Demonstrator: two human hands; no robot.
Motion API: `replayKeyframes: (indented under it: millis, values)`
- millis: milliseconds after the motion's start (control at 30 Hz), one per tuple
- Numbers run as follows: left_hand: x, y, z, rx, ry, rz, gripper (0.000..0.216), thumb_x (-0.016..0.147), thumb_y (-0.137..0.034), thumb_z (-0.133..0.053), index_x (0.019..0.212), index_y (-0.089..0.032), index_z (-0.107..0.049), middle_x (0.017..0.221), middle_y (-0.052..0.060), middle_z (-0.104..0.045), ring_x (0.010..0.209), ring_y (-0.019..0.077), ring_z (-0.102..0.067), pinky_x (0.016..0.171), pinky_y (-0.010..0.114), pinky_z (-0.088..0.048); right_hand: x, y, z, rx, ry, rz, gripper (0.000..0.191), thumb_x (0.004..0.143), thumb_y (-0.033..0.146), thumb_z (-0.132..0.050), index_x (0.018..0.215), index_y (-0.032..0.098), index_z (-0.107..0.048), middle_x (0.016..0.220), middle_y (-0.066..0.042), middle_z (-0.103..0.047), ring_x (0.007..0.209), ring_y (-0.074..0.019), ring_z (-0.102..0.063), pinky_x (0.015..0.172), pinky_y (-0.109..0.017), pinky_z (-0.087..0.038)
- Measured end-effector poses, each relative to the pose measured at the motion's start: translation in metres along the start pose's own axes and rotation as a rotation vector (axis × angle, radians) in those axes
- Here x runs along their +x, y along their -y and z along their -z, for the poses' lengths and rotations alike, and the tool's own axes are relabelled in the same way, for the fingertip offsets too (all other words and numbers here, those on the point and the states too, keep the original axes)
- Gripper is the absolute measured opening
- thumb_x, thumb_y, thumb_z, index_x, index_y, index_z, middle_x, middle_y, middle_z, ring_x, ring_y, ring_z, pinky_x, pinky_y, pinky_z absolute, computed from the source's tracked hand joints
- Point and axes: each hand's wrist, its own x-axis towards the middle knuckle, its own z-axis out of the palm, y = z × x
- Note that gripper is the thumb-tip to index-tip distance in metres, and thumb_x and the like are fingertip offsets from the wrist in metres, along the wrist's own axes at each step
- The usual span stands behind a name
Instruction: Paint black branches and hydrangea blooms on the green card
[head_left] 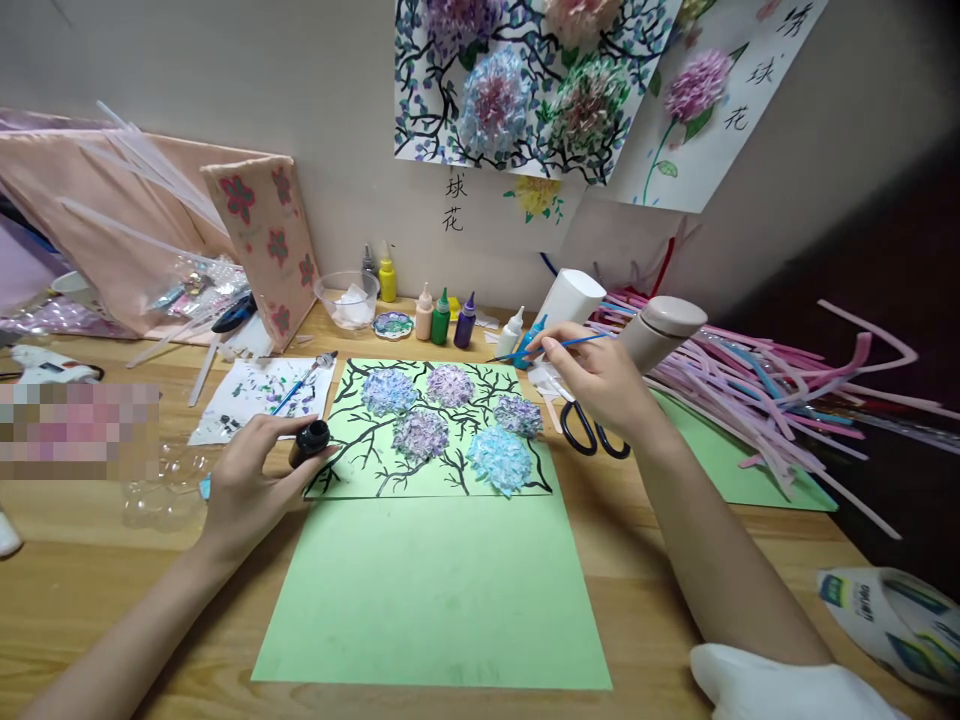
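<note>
My left hand [255, 475] grips a small dark ink bottle [309, 443], uncapped, over the left edge of the green sheet. Between the fingers of my right hand [592, 375] is a thin blue paintbrush [574, 341], its tip pointing left near the picture's upper right edge. The light green paper [439, 590] carries black painted branches on its far half. Several raised flower heads in blue, purple and turquoise sit there, among them a turquoise flower [501, 460]. Whether the brush tip touches the paper I cannot tell.
A paint-stained tissue [262, 395] with a second brush lies left. Paint bottles [441, 318], a clear bowl [347, 300] and a palette [393, 325] stand behind. Black-handled scissors [592, 432], a tumbler [664, 330] and pink strips [757, 380] are right. Tape [896, 625] lies near right.
</note>
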Motion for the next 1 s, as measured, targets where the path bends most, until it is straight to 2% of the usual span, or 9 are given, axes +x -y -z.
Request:
replayKeyframes:
  millis: [233, 333, 433, 567, 767, 867, 1000]
  values:
    - [0.0, 0.001, 0.0, -0.009, 0.001, 0.005, 0.03, 0.076, -0.03, -0.066, 0.105, -0.026, -0.057, 0.087, 0.0, -0.057, 0.08, 0.0191, -0.056, 0.071, 0.033, -0.045, 0.012, -0.036, -0.018, -0.048, -0.002, -0.074, 0.026, 0.09, 0.034, -0.038, 0.087, 0.018, -0.059, 0.087, -0.006, -0.067, 0.081, -0.0205, -0.06, 0.07, -0.031, -0.041]
    - [-0.001, 0.003, 0.0, -0.02, 0.007, 0.001, 0.03, 0.077, -0.029, -0.065, 0.106, -0.026, -0.057, 0.088, 0.002, -0.058, 0.081, 0.0187, -0.056, 0.071, 0.033, -0.045, 0.013, -0.042, -0.025, 0.062, -0.008, -0.136, 0.026, 0.09, 0.038, -0.039, 0.087, 0.019, -0.057, 0.08, -0.005, -0.068, 0.074, -0.0195, -0.061, 0.067, -0.03, -0.042]
    - [-0.001, 0.004, -0.001, -0.022, 0.023, -0.002, 0.032, 0.076, -0.029, -0.066, 0.106, -0.025, -0.056, 0.091, 0.003, -0.059, 0.083, 0.0195, -0.056, 0.073, 0.033, -0.044, 0.012, -0.042, -0.032, 0.187, -0.054, -0.125, 0.027, 0.09, 0.04, -0.04, 0.089, 0.018, -0.055, 0.08, -0.005, -0.068, 0.076, -0.019, -0.062, 0.071, -0.031, -0.044]
    - [-0.002, 0.003, -0.001, -0.037, 0.028, 0.001, 0.032, 0.076, -0.027, -0.067, 0.105, -0.024, -0.056, 0.091, 0.002, -0.059, 0.084, 0.0187, -0.057, 0.073, 0.032, -0.044, 0.012, -0.036, -0.041, 0.24, -0.059, -0.042, 0.028, 0.091, 0.04, -0.04, 0.093, 0.018, -0.056, 0.089, -0.007, -0.066, 0.088, -0.0195, -0.06, 0.081, -0.033, -0.042]
    - [-0.003, 0.003, -0.001, -0.045, 0.032, 0.02, 0.029, 0.077, -0.028, -0.066, 0.104, -0.024, -0.055, 0.091, 0.002, -0.059, 0.086, 0.0183, -0.057, 0.075, 0.03, -0.045, 0.033, -0.013, -0.05, 0.261, -0.042, -0.04, 0.032, 0.092, 0.038, -0.037, 0.1, 0.017, -0.059, 0.089, -0.007, -0.066, 0.082, -0.0178, -0.059, 0.074, -0.03, -0.042]
    - [-0.004, 0.002, 0.0, -0.046, 0.038, 0.038, 0.028, 0.078, -0.028, -0.064, 0.104, -0.024, -0.055, 0.091, 0.002, -0.058, 0.086, 0.0181, -0.057, 0.075, 0.03, -0.045, 0.046, 0.004, -0.062, 0.292, -0.03, -0.013, 0.031, 0.092, 0.036, -0.037, 0.094, 0.016, -0.06, 0.084, -0.007, -0.067, 0.081, -0.0174, -0.06, 0.074, -0.029, -0.042]
    - [-0.005, 0.002, 0.0, -0.047, 0.035, 0.036, 0.028, 0.078, -0.026, -0.065, 0.104, -0.022, -0.056, 0.09, 0.003, -0.058, 0.085, 0.0177, -0.056, 0.074, 0.03, -0.044, 0.05, 0.017, -0.081, 0.16, -0.045, 0.024, 0.025, 0.09, 0.031, -0.039, 0.085, 0.018, -0.06, 0.08, -0.004, -0.067, 0.073, -0.0167, -0.059, 0.069, -0.028, -0.04]
